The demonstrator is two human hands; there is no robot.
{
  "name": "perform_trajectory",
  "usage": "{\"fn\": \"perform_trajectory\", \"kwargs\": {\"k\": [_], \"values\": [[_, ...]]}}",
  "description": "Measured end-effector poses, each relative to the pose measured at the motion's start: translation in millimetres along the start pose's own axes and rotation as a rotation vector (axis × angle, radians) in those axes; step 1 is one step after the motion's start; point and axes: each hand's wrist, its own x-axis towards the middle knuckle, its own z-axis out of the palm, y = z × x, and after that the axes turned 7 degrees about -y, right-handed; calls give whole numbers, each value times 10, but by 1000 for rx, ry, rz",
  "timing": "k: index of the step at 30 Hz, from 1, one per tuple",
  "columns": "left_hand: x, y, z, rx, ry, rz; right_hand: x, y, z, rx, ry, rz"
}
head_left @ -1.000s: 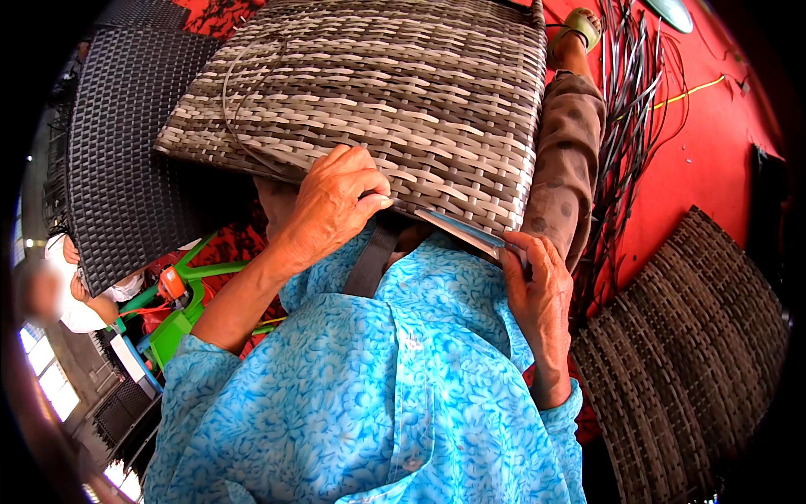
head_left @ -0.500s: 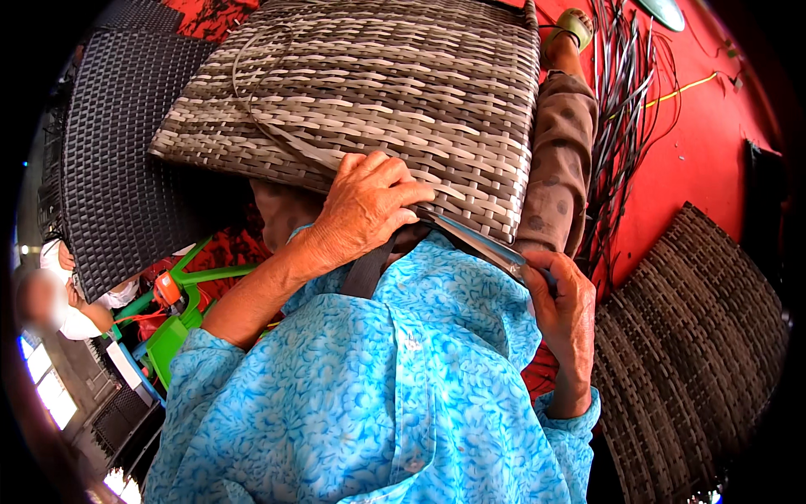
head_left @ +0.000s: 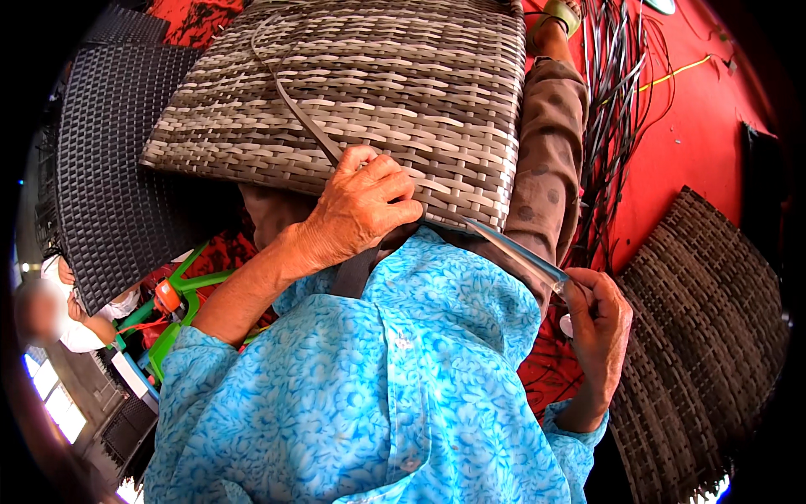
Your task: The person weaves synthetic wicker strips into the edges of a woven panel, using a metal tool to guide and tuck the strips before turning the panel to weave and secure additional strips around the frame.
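A woven panel (head_left: 361, 92) of grey and brown flat strands lies across my lap. My left hand (head_left: 359, 206) is closed at its near edge, its fingers curled on a flat grey-brown strip (head_left: 298, 113). That strip's loose length curves up over the weave. My right hand (head_left: 598, 326), to the right of the panel, is closed around the handle end of a narrow, pointed metal blade (head_left: 516, 252). The blade slants up and left, its tip near the panel's front right edge. My left fingertips are partly hidden.
Black woven panels (head_left: 126, 160) stand at left. Beneath them are a green frame (head_left: 189, 281) and a person (head_left: 75, 315) in white. Loose dark strips (head_left: 617, 109) trail over the red floor (head_left: 680, 126) at right. Another brown woven piece (head_left: 697, 353) leans at lower right.
My right hand has drawn the blade right and slightly down, away from my left hand. The strip's loose part now stands higher off the weave. The panel has shifted slightly left.
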Motion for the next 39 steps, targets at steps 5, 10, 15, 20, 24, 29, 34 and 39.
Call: {"fn": "perform_trajectory", "kwargs": {"k": [5, 10, 15, 20, 24, 29, 34, 39], "values": [[119, 20, -79, 37, -18, 40, -5, -47, 12, -11, -28, -1], [293, 97, -134, 51, -150, 94, -31, -95, -14, -71, -22, -61], [551, 213, -413, -918, -166, -302, -82, -155, -6, -102, -20, -56], [473, -35, -109, -1591, 164, -221, -130, -323, 35, -212, -8, -130], [374, -32, -37, -1666, 288, -336, -213, -413, 89, -320, 0, -190], [281, 12, 52, -1492, 107, -252, -325, -373, 215, -292, 19, -152], [274, 7, 206, -1734, 215, -257, -245, -110, 354, 323, -77, 271], [284, -83, 165, -1915, 350, -355, -130, -88, 287, 163, -49, 89]]}}
